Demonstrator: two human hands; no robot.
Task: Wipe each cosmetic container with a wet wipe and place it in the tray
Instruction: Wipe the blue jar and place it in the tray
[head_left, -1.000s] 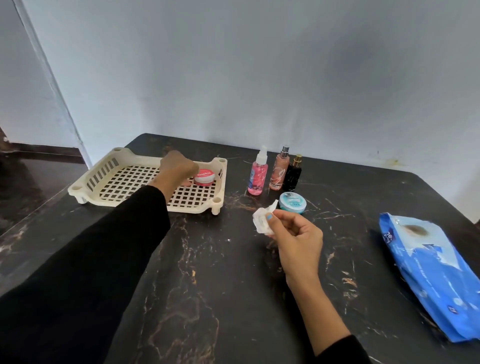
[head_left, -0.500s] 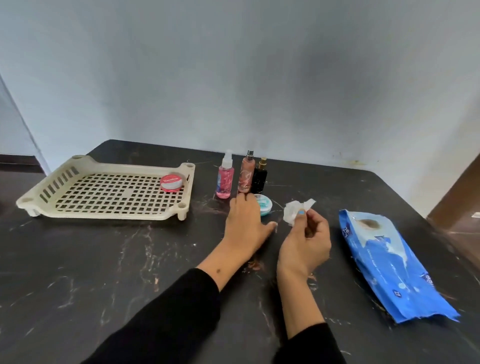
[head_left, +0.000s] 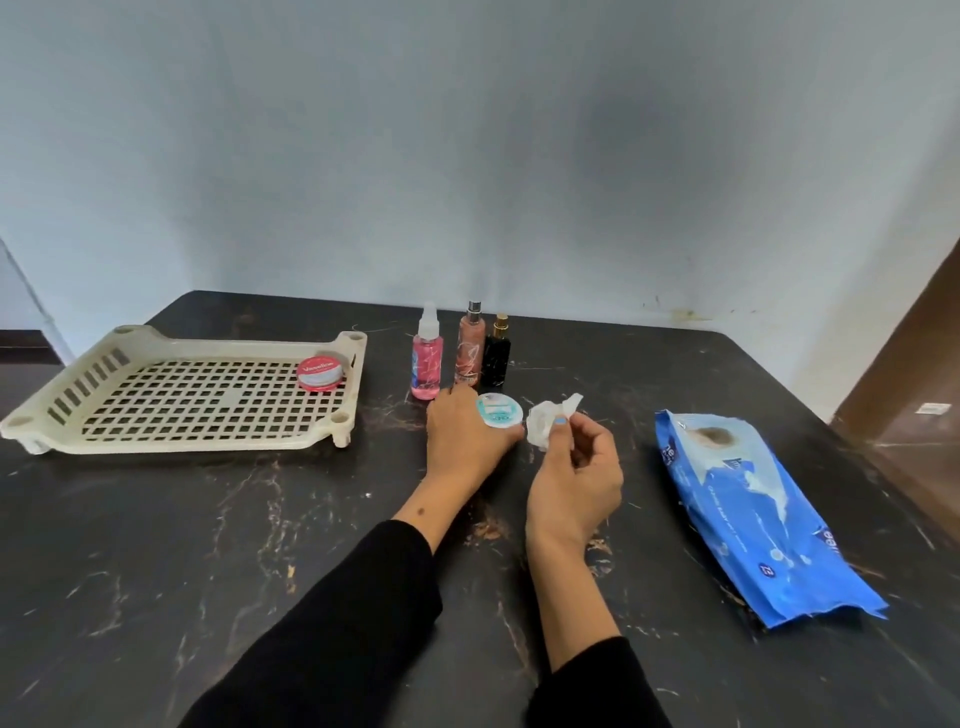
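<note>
My left hand (head_left: 465, 436) grips a small round teal-and-white jar (head_left: 500, 410) in the middle of the black marble table (head_left: 208, 545), its lid facing me. Just to its right, my right hand (head_left: 574, 478) pinches a crumpled white wet wipe (head_left: 545, 423) between thumb and fingers. A cream slotted tray (head_left: 182, 447) sits at the left with a red round tin (head_left: 320, 372) in its far right corner. Behind my left hand stand a pink spray bottle (head_left: 427, 358), a peach spray bottle (head_left: 470, 348) and a black bottle (head_left: 496, 356).
A blue wet-wipe pack (head_left: 753, 514) lies at the right of the table. A grey wall runs close behind the bottles. A brown door or cabinet (head_left: 919, 395) stands beyond the table's right edge.
My left hand left the red tin in the tray, came right to the teal jar and now grips it with the lid tilted up. The right hand kept the wipe.
</note>
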